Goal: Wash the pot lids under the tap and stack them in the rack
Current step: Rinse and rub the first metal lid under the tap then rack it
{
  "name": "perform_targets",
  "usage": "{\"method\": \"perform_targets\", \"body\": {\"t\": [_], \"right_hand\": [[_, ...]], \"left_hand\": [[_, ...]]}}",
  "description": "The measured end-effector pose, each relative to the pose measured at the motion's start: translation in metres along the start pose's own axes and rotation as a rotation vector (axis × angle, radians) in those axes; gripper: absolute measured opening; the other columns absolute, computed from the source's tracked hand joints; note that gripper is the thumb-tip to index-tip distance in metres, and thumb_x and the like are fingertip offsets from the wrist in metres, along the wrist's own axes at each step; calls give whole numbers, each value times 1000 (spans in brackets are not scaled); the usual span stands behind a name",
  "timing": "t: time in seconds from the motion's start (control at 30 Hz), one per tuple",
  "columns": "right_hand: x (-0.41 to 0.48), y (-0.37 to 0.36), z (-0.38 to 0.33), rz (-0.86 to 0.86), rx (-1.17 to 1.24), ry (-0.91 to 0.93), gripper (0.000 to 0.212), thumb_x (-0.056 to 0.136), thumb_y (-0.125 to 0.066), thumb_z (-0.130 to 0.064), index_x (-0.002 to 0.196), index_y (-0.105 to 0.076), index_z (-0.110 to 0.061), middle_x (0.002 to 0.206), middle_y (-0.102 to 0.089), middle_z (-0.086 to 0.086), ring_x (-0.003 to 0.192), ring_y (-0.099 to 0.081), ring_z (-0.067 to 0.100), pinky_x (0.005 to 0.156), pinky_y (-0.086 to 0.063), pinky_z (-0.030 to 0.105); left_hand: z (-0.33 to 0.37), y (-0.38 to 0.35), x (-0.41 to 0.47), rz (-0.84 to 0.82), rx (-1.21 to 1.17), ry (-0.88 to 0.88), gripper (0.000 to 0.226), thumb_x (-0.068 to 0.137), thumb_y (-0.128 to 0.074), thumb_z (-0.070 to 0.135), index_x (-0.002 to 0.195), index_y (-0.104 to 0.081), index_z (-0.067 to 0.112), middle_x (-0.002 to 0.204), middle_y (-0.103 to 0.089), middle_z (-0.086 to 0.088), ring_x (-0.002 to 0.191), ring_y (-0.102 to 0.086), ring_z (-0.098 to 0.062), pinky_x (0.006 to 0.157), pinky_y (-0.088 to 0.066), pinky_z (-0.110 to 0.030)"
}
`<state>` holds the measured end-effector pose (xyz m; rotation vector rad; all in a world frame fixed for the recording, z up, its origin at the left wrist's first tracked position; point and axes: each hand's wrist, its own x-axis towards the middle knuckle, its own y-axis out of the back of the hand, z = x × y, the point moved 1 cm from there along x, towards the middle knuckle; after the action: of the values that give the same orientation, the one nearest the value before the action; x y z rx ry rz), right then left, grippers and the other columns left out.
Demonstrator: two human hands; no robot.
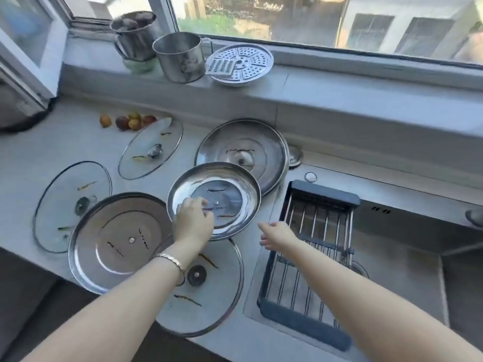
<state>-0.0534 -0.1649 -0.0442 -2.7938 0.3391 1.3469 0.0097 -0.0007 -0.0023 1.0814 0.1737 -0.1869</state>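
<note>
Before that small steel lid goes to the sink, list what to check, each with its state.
1. Left hand grip on the small steel lid: ok, fingers curl over its near rim.
2. Right hand free: ok, open, holding nothing.
3. Rack ready: ok, it sits across the sink, no lids in it.
4. Tap running: cannot tell, out of view.
5. Lid clean: not ok, dark streaks inside.

Bright daylight, soft wide-angle picture.
Light enters through the window [300,19], blown out at its upper left; below it the small lid [230,202] shows white glare and the counter [34,158] is evenly lit, shadows faint. Straight lines bow toward the edges; details are blurred.
</note>
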Motion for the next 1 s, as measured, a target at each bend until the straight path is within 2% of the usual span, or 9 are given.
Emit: {"method": "perform_targets", "body": {"t": [0.03,0.1,0.27,0.43,0.6,0.7,0.83,0.93,1.0], "right_hand": [[8,-14,-3,-40,80,-26,30,96,-46,-31,104,-53,-3,83,-58,20,70,-62,28,62,-53,27],[18,-34,-12,-35,228,-133,50,97,-44,-31,131,-41,5,117,-57,27,101,-61,37,89,-52,36],[36,-53,-19,123,369,-131,21,97,-42,-12,117,-48,-6,97,-60,12,86,-62,31,71,-53,35],[25,-38,-19,150,308,-38,13,97,-45,-17,108,-50,-14,87,-63,7,73,-63,22,57,-53,28],[7,7,-18,108,385,-63,15,95,-50,-13,106,-54,-4,83,-66,12,67,-65,23,53,-53,31],[-7,36,-14,114,360,-86,14,95,-50,-15,98,-54,-2,74,-65,12,57,-65,22,51,-54,30],[-30,82,-5,119,366,-77,16,95,-49,-16,94,-56,-3,67,-69,11,54,-66,22,51,-53,29],[-49,126,7,185,366,-46,18,96,-48,-18,90,-56,-3,62,-68,8,55,-65,22,53,-53,30],[-61,160,19,235,369,-6,22,96,-48,-22,90,-59,-3,73,-68,11,66,-64,27,64,-55,36]], "left_hand": [[-8,4,9,11,42,19,34,86,-46,11,119,-56,13,129,-49,-9,121,-41,-27,99,-33,-35],[-23,10,24,38,73,44,35,87,-47,13,121,-53,14,131,-47,-9,123,-39,-27,99,-31,-35],[-45,21,49,76,21,72,41,86,-52,18,127,-48,10,131,-47,-13,124,-39,-30,100,-30,-38],[-44,37,69,103,-312,252,59,87,-55,27,136,-35,3,142,-36,-18,128,-36,-32,103,-31,-40],[-24,41,83,-230,-531,470,60,68,-55,54,104,-59,6,104,-58,-13,94,-56,-29,77,-43,-34],[-17,21,87,-442,-627,578,86,46,-65,59,116,-59,11,111,-63,-11,94,-64,-32,83,-53,-40],[37,15,61,-589,-665,523,32,86,-57,38,104,-56,12,69,-64,-9,43,-61,-22,46,-51,-25],[79,-6,42,-576,-732,421,34,90,-54,40,104,-60,9,73,-73,-12,54,-66,-23,57,-56,-28],[112,-19,22,-527,-777,361,36,94,-47,40,93,-57,6,55,-68,-12,42,-63,-21,44,-53,-23]]}}
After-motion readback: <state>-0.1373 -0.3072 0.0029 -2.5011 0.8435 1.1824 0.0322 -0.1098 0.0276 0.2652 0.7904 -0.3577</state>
